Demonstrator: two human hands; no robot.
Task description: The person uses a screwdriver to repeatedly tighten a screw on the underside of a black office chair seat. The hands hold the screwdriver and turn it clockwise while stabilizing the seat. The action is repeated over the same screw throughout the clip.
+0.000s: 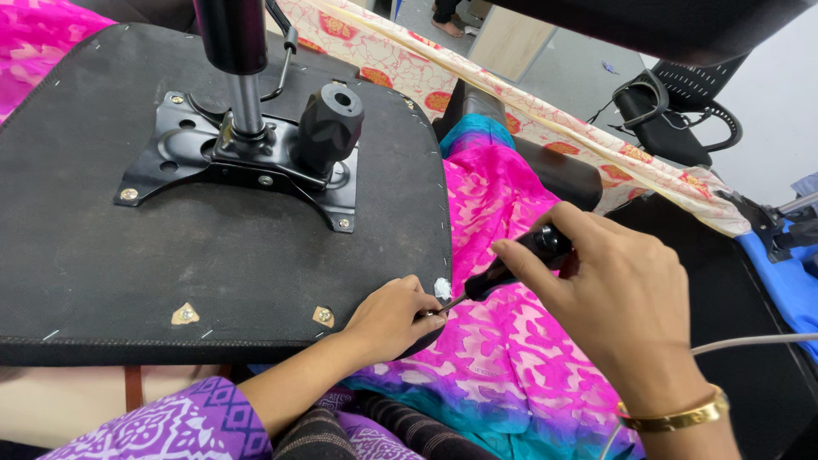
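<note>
1. Below my head camera, an upturned office chair seat (213, 255) lies flat with its black fabric underside facing up; a black metal plate (239, 162) with a round knob (328, 123) and a steel post (245, 102) is bolted near its middle.
2. My left hand (392, 319) rests on the seat's near right corner, fingers pinched narrow around a small white scrap (442, 288) at the edge.
3. My right hand (622, 298) is closed around the black handle of a screwdriver (503, 273). A gold bangle (673, 417) sits on that wrist.
4. Its long axis slants down and left from the right hand; the tip meets the left fingertips at the seat's edge, so the left hand is nearer the corner.
5. Bright pink patterned cloth (503, 358) lies under both hands.
</note>
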